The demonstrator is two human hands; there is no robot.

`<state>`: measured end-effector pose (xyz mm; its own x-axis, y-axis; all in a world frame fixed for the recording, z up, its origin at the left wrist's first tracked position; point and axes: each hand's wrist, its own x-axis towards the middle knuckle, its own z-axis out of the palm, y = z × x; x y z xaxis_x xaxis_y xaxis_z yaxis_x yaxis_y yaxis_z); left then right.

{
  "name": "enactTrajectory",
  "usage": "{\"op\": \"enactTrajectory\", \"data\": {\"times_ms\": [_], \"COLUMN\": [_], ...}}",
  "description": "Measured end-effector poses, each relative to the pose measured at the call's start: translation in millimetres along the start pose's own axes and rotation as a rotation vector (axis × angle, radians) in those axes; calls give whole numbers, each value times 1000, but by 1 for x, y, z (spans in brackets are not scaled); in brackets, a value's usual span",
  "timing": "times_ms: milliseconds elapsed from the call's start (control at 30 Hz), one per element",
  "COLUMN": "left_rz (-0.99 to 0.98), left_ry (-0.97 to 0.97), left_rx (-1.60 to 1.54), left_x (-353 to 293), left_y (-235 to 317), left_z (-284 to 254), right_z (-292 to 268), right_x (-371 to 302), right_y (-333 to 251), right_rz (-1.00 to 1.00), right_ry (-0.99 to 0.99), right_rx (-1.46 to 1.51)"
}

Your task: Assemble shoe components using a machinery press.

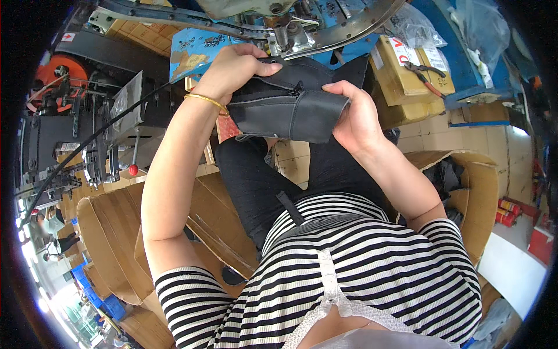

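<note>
Striped shirt (360, 250); black leather (267, 119) crosswise between fingers
Left hand (231, 71) pinches its far edge, right hand (360, 119) its right end

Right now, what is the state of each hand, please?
Left hand: holding the black piece, thumb on top.
Right hand: holding its right end.

On the taped brown cardboard carton (390, 75), dark metal pliers (421, 72) with an orange handle; just beyond the carton, a crumpled clear plastic bag (417, 26); far left of the carton, an orange-red round wheel (75, 72) and a red ball-shaped knob (133, 170).
</note>
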<state>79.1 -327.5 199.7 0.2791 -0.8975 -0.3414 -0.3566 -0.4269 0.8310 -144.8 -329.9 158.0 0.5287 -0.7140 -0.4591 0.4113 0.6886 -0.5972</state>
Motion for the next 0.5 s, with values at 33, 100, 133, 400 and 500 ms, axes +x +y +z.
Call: {"op": "enactTrajectory", "data": {"times_ms": [33, 100, 133, 400, 500], "left_rz": [2, -12, -11, -23, -57], "left_ry": [-3, -17, -20, -36, -81], "left_rx": [0, -15, -15, -132, -243], "left_x": [1, 2, 2, -1, 1], "left_y": [-2, -4, -3, -13, -23], "left_z": [-1, -2, -1, -9, -13], "right_z": [3, 6, 7, 14, 25], "right_x": [-1, -1, -1, 1, 3], "right_y": [0, 0, 0, 1, 2], "right_rz": [1, -1, -22, -94, -88], "right_ry": [19, 40, 58, -10, -9], "right_rx": [-14, -27, 35, -32, -20]}}
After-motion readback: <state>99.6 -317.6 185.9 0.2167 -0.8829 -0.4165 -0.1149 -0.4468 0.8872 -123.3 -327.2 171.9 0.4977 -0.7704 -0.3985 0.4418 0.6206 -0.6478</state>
